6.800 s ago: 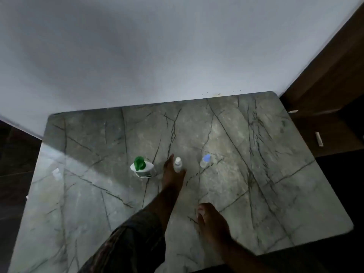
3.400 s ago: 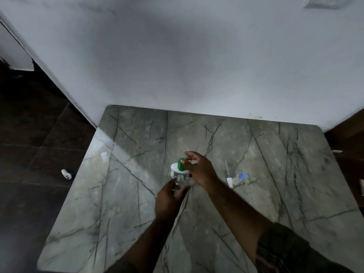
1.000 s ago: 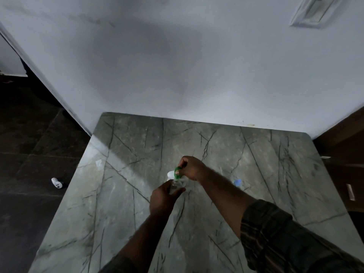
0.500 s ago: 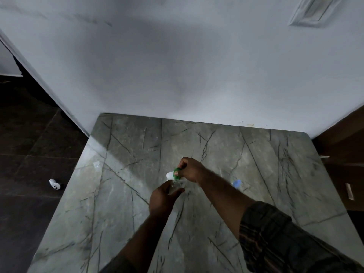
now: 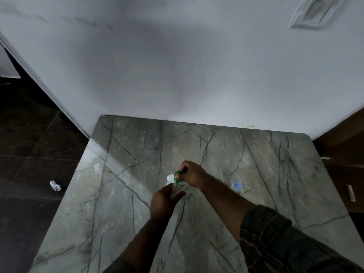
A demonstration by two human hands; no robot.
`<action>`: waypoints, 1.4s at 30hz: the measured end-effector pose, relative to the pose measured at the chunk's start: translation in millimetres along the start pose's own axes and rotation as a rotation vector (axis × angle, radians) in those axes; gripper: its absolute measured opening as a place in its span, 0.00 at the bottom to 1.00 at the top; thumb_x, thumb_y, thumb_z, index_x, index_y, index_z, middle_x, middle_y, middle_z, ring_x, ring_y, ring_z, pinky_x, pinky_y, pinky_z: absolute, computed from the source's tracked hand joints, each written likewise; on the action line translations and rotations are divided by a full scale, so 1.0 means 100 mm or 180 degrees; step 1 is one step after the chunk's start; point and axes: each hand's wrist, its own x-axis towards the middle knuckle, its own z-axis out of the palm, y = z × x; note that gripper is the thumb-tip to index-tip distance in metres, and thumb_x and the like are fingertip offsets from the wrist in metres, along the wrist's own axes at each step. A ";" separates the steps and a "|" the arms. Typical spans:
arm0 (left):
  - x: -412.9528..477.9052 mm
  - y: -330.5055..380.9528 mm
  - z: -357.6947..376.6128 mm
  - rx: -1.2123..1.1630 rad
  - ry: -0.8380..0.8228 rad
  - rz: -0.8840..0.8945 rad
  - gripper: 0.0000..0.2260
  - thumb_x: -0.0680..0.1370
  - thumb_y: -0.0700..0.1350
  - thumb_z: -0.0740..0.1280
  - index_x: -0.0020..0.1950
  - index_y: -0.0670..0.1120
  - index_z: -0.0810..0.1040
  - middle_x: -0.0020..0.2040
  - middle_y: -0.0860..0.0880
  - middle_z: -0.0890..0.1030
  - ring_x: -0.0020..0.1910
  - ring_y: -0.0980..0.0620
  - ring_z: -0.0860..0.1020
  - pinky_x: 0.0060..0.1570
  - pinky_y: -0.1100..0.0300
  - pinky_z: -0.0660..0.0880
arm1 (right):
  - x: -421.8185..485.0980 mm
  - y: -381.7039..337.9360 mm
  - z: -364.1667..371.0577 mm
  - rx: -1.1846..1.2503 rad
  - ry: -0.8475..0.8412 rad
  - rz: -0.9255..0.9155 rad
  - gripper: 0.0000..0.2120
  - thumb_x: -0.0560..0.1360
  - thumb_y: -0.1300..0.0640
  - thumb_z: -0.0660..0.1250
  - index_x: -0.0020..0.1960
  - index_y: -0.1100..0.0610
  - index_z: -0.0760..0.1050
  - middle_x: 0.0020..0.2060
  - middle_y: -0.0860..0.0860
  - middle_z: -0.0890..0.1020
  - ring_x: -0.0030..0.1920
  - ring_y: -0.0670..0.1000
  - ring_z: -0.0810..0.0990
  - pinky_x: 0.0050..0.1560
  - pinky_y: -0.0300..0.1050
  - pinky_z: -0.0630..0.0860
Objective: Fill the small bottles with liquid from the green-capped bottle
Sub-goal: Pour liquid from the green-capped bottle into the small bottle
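Head view: the right hand (image 5: 192,175) reaches out over the middle of the marble table (image 5: 118,203), its fingers curled tight round the green-capped bottle (image 5: 171,177). The bottle is tipped on its side. Its white body sticks out to the left of the fist, and the green cap (image 5: 177,177) sits under the thumb and forefinger, with the thumb tip pressed on it.

Just below and nearer the person, the left hand (image 5: 164,200) is wrapped round a small clear bottle (image 5: 178,189), fingers on one side and thumb on the other. Only the bottle's top shows past the knuckles, right under the green cap. The two hands are close together, almost touching. It is too dim and blurred to tell whether liquid is running.

A second small bottle (image 5: 237,186), with a blue cap, rests on the table to the right, just past the right forearm and apart from both hands. The right arm wears a dark checked sleeve (image 5: 275,243). A small white object (image 5: 55,186) lies on the dark floor to the left of the table.
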 end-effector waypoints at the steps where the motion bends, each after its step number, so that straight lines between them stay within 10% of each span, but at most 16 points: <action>1: 0.00 0.01 -0.01 0.0001 -0.0005 0.0005 0.20 0.70 0.65 0.70 0.54 0.54 0.81 0.40 0.56 0.83 0.38 0.62 0.81 0.40 0.60 0.80 | 0.00 -0.01 0.00 -0.0009 0.0014 -0.0010 0.12 0.71 0.53 0.75 0.50 0.58 0.77 0.47 0.54 0.83 0.44 0.49 0.78 0.43 0.42 0.73; 42: 0.06 0.03 -0.06 0.0103 -0.0100 0.0089 0.16 0.71 0.62 0.72 0.50 0.52 0.82 0.37 0.54 0.82 0.34 0.59 0.79 0.33 0.66 0.70 | -0.12 -0.07 -0.02 -0.0385 0.0174 -0.0263 0.08 0.74 0.54 0.71 0.49 0.56 0.75 0.48 0.53 0.83 0.51 0.54 0.81 0.55 0.55 0.79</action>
